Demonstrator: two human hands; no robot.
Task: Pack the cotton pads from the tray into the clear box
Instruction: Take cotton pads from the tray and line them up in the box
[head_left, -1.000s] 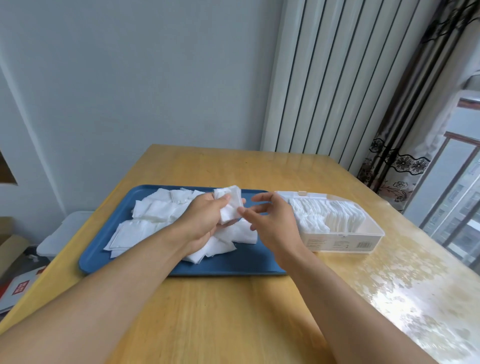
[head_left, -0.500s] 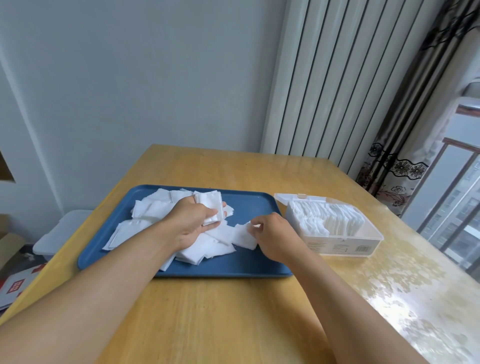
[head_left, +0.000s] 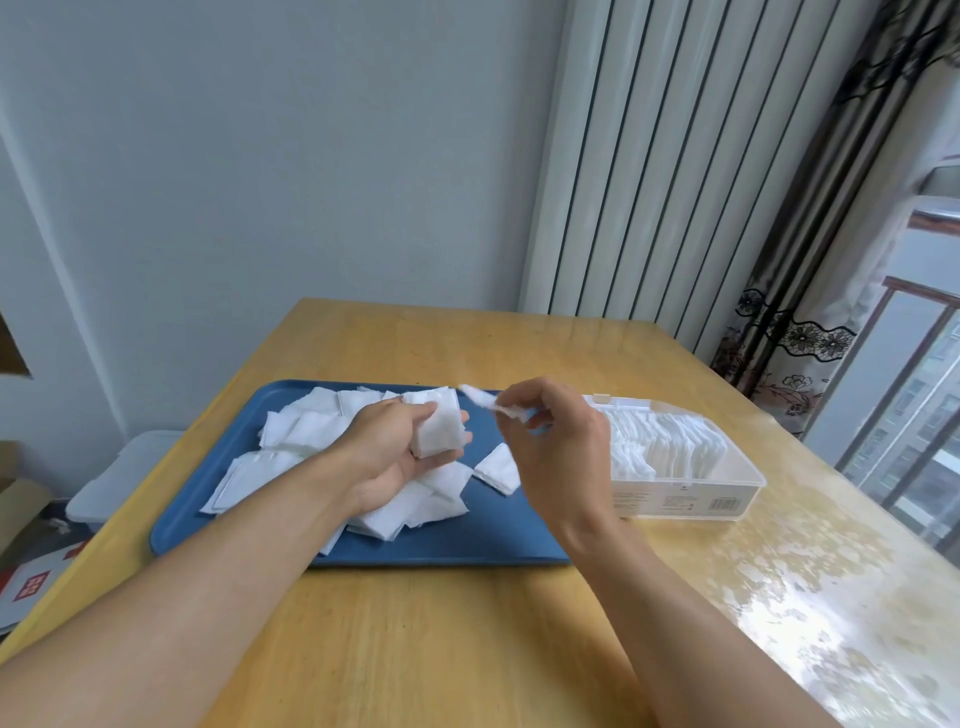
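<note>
While the box (head_left: 691, 467) already holds a long row of upright pads, many more lie loose on the tray (head_left: 218, 499), so the job looks partly done. The left hand (head_left: 395, 447) grips a small stack (head_left: 439, 428) above the tray; the right hand (head_left: 556, 441) pinches one pad (head_left: 480, 397) just beside it.

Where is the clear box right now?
The clear box sits on the wooden table, just right of the blue tray, beyond the right hand.
</note>
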